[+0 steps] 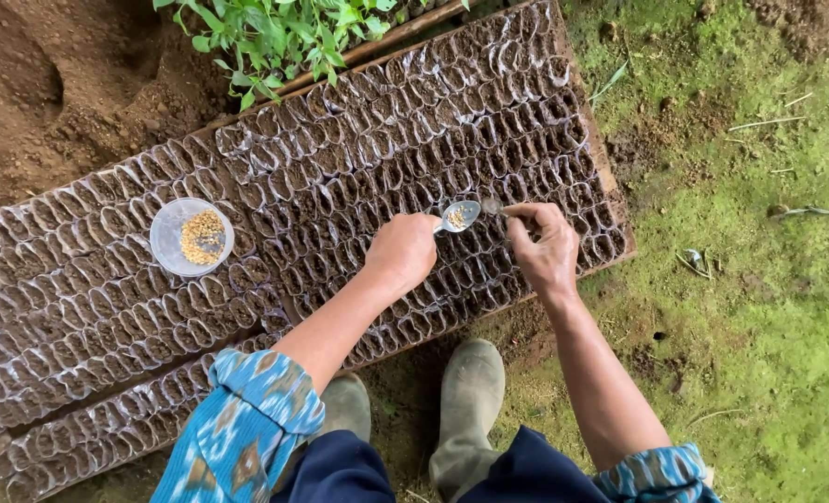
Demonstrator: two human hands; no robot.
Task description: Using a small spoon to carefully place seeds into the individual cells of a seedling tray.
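- Two hands over the seedling bags [358, 168].
- Left hand [400, 251] grips a spoon [459, 216] of seeds.
- Right hand [545, 244] pinches fingertips beside the spoon.
- Seed dish [167, 244] sits well left.

Soft, even daylight fills the scene, bright without harsh sun, and shadows are faint and diffuse, darkest under the forearms and around the boots [470, 391]. The clear plastic rims of the seedling bags [414, 121] and the spoon [459, 215] catch small pale glints. Focus is sharp in the centre, with slight wide-angle stretching and softening toward the corners.
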